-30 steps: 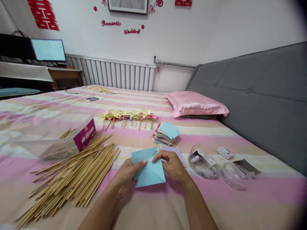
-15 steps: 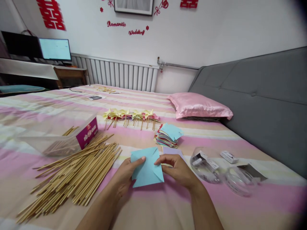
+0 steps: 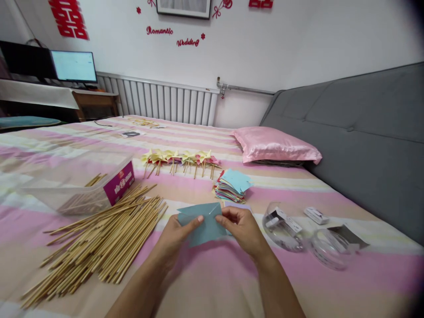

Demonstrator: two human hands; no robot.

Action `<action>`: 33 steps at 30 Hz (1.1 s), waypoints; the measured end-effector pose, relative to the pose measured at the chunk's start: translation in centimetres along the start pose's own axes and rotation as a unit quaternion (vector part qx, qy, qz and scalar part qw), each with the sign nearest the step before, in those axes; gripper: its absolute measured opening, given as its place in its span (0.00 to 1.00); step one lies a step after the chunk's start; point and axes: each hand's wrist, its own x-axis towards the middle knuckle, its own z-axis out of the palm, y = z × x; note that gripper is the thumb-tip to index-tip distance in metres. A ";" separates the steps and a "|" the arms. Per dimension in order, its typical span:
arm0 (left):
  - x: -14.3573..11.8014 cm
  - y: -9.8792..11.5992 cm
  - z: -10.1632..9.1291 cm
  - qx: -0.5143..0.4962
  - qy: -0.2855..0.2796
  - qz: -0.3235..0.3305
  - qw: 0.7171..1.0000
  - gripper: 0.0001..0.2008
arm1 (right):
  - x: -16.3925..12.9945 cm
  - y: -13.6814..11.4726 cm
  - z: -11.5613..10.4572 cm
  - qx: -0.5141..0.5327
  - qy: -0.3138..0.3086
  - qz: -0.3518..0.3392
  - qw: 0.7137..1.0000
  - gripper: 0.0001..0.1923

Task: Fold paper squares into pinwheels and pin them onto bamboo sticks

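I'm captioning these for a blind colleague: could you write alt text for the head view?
Two hands, left hand and right hand, hold a light blue paper square above a pink striped bedspread. A pile of bamboo sticks lies to the left, a stack of coloured paper and finished pinwheels beyond.

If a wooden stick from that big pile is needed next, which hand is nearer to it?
Probably the left hand: the stick pile lies on its side, just beyond it. The right hand pinches the blue paper on the far side, nearer the clear plastic containers.
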 end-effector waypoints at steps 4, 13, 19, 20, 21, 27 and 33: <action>0.2 -0.2 -0.5 -0.008 -0.010 -0.024 1.000 0.12 | 0.2 0.3 -0.3 -0.045 0.106 0.002 0.993 0.11; 1.0 -0.7 -1.3 -0.053 0.041 -0.101 0.993 0.11 | 0.6 0.7 -0.6 0.060 0.252 0.031 0.965 0.15; 1.0 -0.2 -1.0 -0.074 0.054 -0.174 0.980 0.18 | 0.6 0.7 -0.9 0.060 0.255 0.052 0.964 0.19; 1.0 0.0 -1.1 -0.087 0.041 -0.190 0.977 0.20 | 0.6 0.6 -1.0 0.059 0.239 0.051 0.968 0.20; 1.0 0.1 -1.1 -0.104 0.022 -0.206 0.973 0.23 | 0.5 0.6 -1.0 0.055 0.216 0.044 0.974 0.19; 0.8 1.1 -1.4 -0.224 -0.089 -0.198 0.950 0.33 | -0.5 0.2 -1.4 -0.015 0.029 -0.029 0.999 0.05; 0.4 1.1 -1.2 -0.229 -0.081 -0.180 0.953 0.28 | -0.8 -0.1 -1.5 -0.121 0.004 -0.049 0.991 0.11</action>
